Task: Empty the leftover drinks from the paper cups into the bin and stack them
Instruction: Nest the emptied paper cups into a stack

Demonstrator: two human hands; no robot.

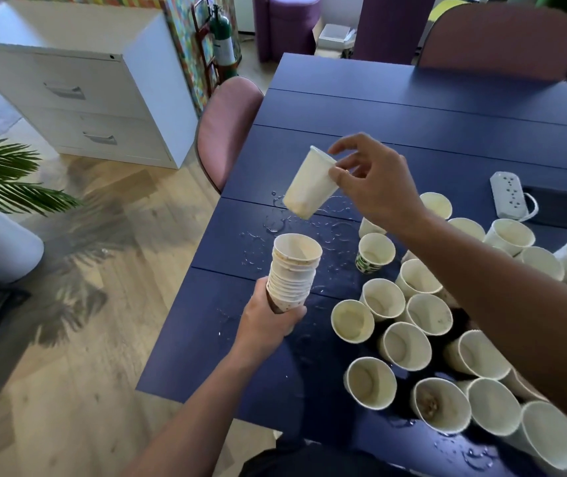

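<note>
1. Far left of the table (412, 108), off its edge, stand a white filing cabinet (79, 98) and a potted palm (3, 177) on the wooden floor. No bin shows anywhere in view, so where the leftovers go cannot be told.
2. At the table's left edge the left hand (268, 321) wraps its grip around the lower part of the stack (292, 273), fingers curled round it and holding it upright just above the table. By the rims showing, a good number of cups are already nested.
3. Above and slightly right of the stack, the right hand (371, 177) pinches the rim of a single cup (309, 182) between thumb and fingers. The cup hangs tilted, mouth up and away, base toward the stack's open top but clear of it.
4. On the table below that cup lie spilled droplets (275, 215) (more glisten near the table's near edge).
5. Right of the stack, many loose cups (405, 346) crowd the table, one of them green-patterned (374, 253). At least one holds brown residue.
6. Judgement: stacking is well begun yet roughly half or more remains, since the loose cups look to outnumber the nested ones.
7. At the table's far right lies a power strip (509, 194).
</note>
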